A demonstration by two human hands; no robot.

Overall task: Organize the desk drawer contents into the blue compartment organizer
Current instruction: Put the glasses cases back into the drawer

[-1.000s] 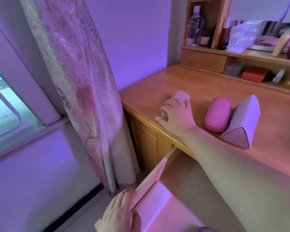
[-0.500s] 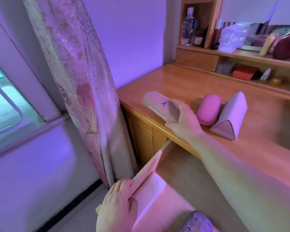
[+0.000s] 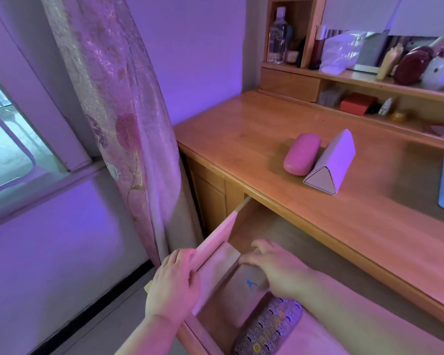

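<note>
We're in the placing step: our right hand (image 3: 274, 267) presses a tan case (image 3: 249, 283) down inside the open drawer (image 3: 217, 237), fingers curled over it, while our left hand (image 3: 173, 283) clamps the drawer's side wall. Beyond the drawer, a pink case (image 3: 302, 153) and triangular case (image 3: 330, 162) wait on the counter (image 3: 241, 129); next, we'd judge, release and reach there.

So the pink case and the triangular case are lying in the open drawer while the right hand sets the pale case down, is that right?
Not quite. The head view shows the pink case and triangular case on the desk, not in the drawer. The right hand does set the pale case in the drawer.
</note>
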